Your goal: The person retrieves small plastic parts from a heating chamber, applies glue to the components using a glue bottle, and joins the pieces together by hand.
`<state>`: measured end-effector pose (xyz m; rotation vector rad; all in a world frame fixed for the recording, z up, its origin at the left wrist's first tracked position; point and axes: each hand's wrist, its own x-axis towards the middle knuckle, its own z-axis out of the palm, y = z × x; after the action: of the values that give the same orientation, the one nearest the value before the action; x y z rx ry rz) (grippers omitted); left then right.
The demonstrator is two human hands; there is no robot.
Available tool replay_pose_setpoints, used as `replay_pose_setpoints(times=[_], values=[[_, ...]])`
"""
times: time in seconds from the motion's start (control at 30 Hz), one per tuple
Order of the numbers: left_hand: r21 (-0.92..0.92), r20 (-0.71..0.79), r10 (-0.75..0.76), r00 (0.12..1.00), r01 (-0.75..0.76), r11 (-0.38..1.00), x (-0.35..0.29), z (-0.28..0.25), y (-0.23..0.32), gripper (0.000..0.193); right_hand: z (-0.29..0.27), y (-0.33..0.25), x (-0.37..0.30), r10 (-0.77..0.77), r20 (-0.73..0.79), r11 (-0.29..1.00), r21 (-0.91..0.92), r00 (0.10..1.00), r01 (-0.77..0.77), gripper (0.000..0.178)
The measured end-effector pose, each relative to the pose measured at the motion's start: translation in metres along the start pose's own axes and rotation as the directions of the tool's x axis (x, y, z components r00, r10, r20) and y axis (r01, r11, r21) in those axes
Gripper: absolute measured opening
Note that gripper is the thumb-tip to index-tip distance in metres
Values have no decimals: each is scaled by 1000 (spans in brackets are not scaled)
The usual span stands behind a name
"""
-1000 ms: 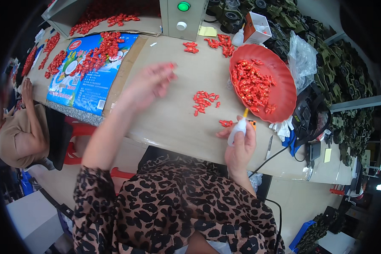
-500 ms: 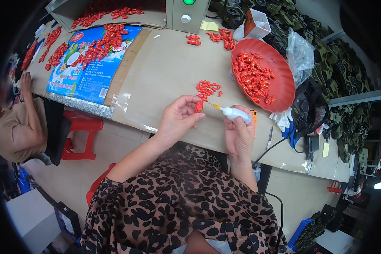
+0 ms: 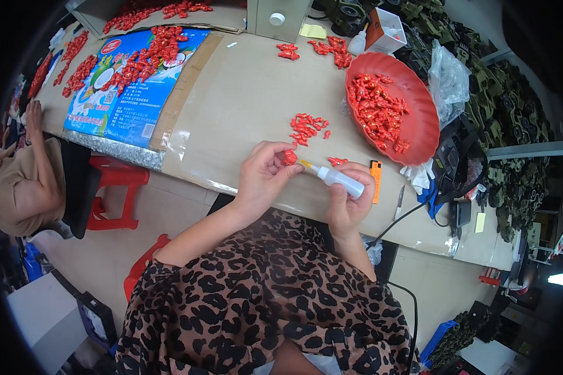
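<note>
My left hand (image 3: pixel 263 177) pinches a small red figure-like piece (image 3: pixel 289 157) between thumb and fingers above the table's near edge. In my right hand (image 3: pixel 351 199) is a white squeeze bottle (image 3: pixel 339 180) with a yellow-based needle tip, tilted so that the tip points left at the red piece. Tip and piece are very close; whether they touch I cannot tell. Just beyond my hands lies a loose cluster of small red pieces (image 3: pixel 305 127). A few more red pieces (image 3: pixel 338 161) lie behind the bottle, close to my right fingers.
A red scalloped bowl (image 3: pixel 426 119) holding many red pieces stands to the right. An orange strip-shaped object (image 3: pixel 375 181) and a thin blade (image 3: pixel 399 201) lie near my right hand. Red pieces cover a blue printed sheet (image 3: pixel 131 115) at left. Another person (image 3: pixel 34 181) sits far left.
The bottle has swung to a steeper tilt, and my right hand has lowered slightly. The red piece has turned in my left fingers. The red pieces behind the bottle now show.
</note>
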<state>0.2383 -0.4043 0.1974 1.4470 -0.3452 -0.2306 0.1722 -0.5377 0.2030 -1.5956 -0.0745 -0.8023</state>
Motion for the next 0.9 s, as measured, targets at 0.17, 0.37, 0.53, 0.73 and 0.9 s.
replay_pose_setpoints(times=[0.17, 0.37, 0.53, 0.73, 0.9], values=[[3, -16, -17, 1000, 17, 1000, -1, 1, 2, 27, 1, 0, -5, -136, 52, 980, -139, 989, 142, 25], [13, -20, 15, 1000, -15, 1000, 0, 1, 1, 27, 2, 2, -4, -189, 53, 962, -191, 980, 196, 29], [53, -19, 30, 999, -29, 998, 0, 2, 1, 27, 2, 1, -3, -188, 51, 960, -202, 981, 194, 28], [51, -18, 37, 999, -36, 998, 0, 1, -1, 27, 2, 1, -2, -163, 36, 968, -188, 986, 167, 27], [52, -18, 45, 999, -44, 998, 0, 1, 0, 27, 1, 1, -2, -162, 43, 965, -202, 986, 168, 27]])
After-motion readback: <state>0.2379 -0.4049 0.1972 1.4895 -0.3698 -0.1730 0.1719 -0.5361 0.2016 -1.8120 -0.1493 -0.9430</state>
